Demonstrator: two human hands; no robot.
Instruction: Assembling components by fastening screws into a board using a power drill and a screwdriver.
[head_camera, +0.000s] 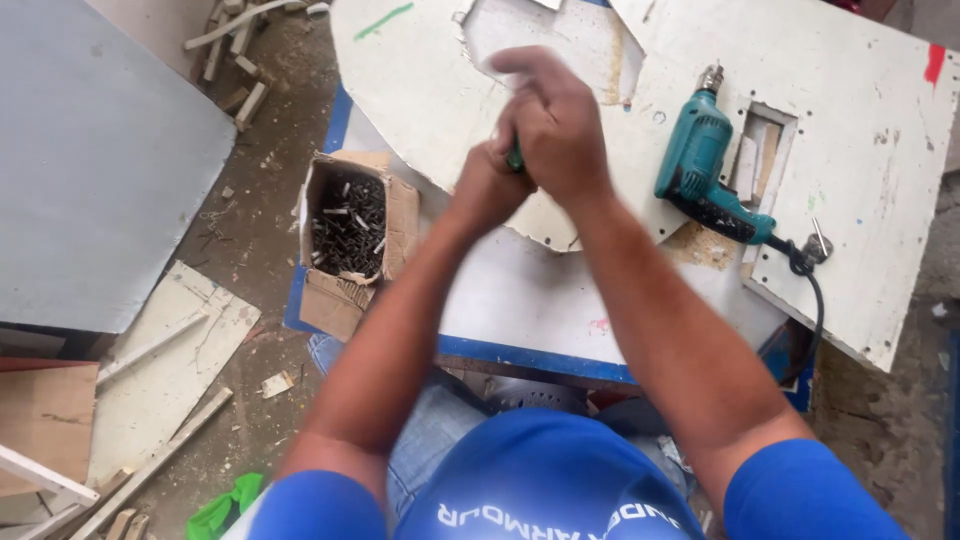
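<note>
Both forearms reach forward over the desk (520, 300). The left hand (487, 188) and right hand (553, 125) clasp together around a green-handled tool (515, 158), mostly hidden between them, above a white cut board (850, 130). A teal drill (700, 165) lies just right; a cardboard box of screws (350, 235) sits left.

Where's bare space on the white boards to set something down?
Bare board lies between the cardboard box of screws and the drill, below the curved white panel. The far right of the big board past the drill's cord is also bare. Crowded: both hands, left and right, clasped around a green-handled tool.
</note>
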